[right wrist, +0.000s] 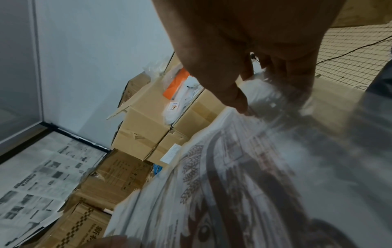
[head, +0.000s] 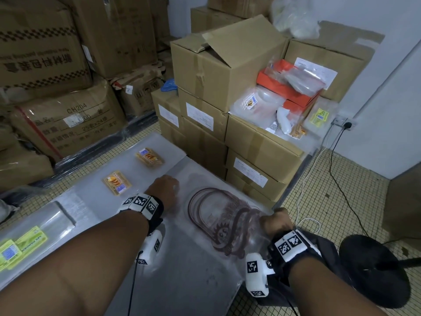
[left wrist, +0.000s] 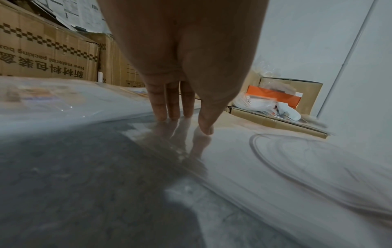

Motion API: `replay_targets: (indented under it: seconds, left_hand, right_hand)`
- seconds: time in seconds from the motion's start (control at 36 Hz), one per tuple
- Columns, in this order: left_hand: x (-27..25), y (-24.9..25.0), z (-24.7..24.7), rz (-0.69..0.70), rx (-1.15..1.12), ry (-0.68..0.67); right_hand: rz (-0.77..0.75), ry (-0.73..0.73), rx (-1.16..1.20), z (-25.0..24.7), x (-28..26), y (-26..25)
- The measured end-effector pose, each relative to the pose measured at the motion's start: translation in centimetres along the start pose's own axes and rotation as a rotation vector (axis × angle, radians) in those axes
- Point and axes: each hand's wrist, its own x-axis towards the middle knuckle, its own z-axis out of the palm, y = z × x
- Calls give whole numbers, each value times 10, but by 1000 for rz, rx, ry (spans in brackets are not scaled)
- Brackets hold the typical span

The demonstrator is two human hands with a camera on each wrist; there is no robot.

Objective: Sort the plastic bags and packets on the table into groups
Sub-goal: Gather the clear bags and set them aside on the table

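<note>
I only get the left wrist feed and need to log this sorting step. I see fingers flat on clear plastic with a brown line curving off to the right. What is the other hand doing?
Observer: The right hand grips the near right edge of that big printed bag, lifting it a little.
Operator: Any sorted packets yet?
Observer: Two orange-labelled packets lie left of the left hand on the plastic-covered table.
Operator: Anything else?
Observer: Yellow-green labelled packets sit at the table's near left end.
</note>
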Motion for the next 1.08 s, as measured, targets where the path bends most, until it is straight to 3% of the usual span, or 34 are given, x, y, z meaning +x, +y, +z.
replay_targets:
  seconds: [0.22, 0.31, 0.39, 0.56, 0.78, 0.94, 1.08]
  left_hand:
    - [-8, 1, -11, -62, -19, -16]
    - [-11, 0, -21, -73, -27, 1]
    - [-25, 1, -36, -88, -29, 21]
    - [-69, -6, -76, -129, -95, 87]
    - [-166, -36, -132, -252, -227, 292]
    - [-258, -75, -143, -384, -345, 397]
    - [-335, -115, -131, -485, -436, 478]
  right_hand:
    - [27, 63, 59, 7, 0, -7]
    - [-33, 118, -124, 2, -10, -16]
    - [-166, 126, -166, -3, -25, -34]
    - [-563, -42, -199, 6, -72, -100]
    - [-959, -222, -139, 51, -166, -179]
    - [-1202, -343, -140, 84, -244, -195]
    - [-1262, -444, -157, 114, -304, -181]
